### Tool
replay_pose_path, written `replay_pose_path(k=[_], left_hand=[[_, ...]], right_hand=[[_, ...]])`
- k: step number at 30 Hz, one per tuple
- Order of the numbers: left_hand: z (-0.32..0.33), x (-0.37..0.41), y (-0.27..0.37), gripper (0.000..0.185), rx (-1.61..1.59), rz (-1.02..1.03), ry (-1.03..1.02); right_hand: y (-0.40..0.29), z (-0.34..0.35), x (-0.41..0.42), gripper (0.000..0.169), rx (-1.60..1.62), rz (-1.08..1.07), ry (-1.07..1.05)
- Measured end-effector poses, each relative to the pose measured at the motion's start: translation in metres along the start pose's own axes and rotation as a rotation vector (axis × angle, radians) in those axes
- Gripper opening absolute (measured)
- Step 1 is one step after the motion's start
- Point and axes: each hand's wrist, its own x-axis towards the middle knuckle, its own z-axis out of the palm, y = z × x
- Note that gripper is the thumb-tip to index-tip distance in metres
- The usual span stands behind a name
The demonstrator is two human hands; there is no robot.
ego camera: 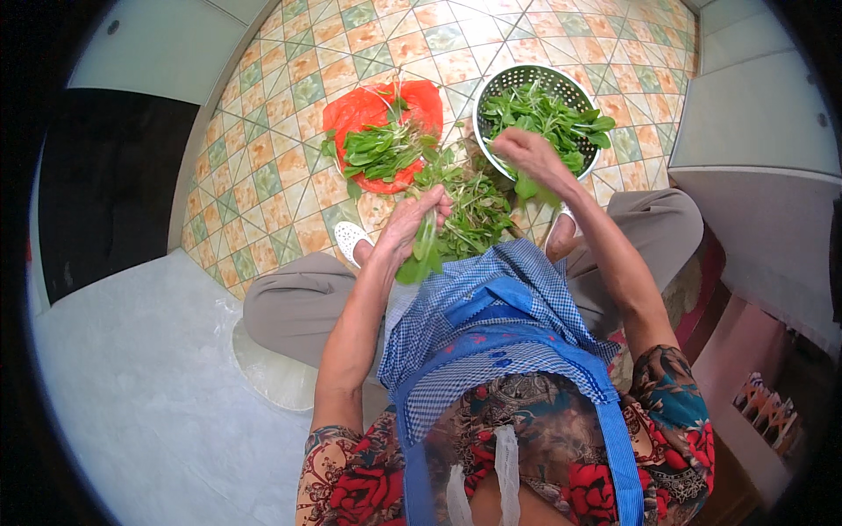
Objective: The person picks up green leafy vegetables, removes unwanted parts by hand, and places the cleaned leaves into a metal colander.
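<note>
My left hand point(416, 220) grips a small bunch of leafy greens point(426, 253), whose leaves hang toward my apron. Over the near left rim of a round perforated colander point(483, 148), my right hand point(531, 155) is closed on leafy greens point(541, 192), blurred below the wrist. Loose green leaves and pale stems point(536, 108) fill much of the colander. A heap of trimmings with leaves and thin roots point(473, 214) lies between my feet, partly hidden by my left hand. Left of it, more greens point(381, 151) rest on a red plastic bag point(355, 108).
White perforated shoes point(352, 240) flank the heap on the patterned tile floor point(276, 177). My blue checked apron point(487, 283) drapes between my bent knees. Pale cabinets point(756, 112) stand at the right, and a dark panel point(115, 184) is at the left.
</note>
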Motion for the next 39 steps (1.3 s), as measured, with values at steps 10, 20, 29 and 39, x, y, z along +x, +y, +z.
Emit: replay_pose_path(k=[10, 20, 29, 39], left_hand=[[-0.007, 0.004, -0.005, 0.038, -0.292, 0.021, -0.239], [-0.002, 0.004, 0.0, 0.042, -0.305, 0.058, -0.31], [-0.014, 0.002, 0.001, 0.036, 0.058, 0.084, -0.042], [0.005, -0.004, 0.004, 0.021, 0.001, 0.21, -0.098]], right_hand=[[0.014, 0.006, -0.003, 0.028, -0.01, -0.103, -0.09], [0.008, 0.063, -0.019, 0.022, 0.217, -0.081, -0.289], [0.006, 0.044, -0.009, 0.014, 0.528, 0.238, -0.377], [0.006, 0.05, -0.014, 0.019, 0.733, 0.186, -0.721]])
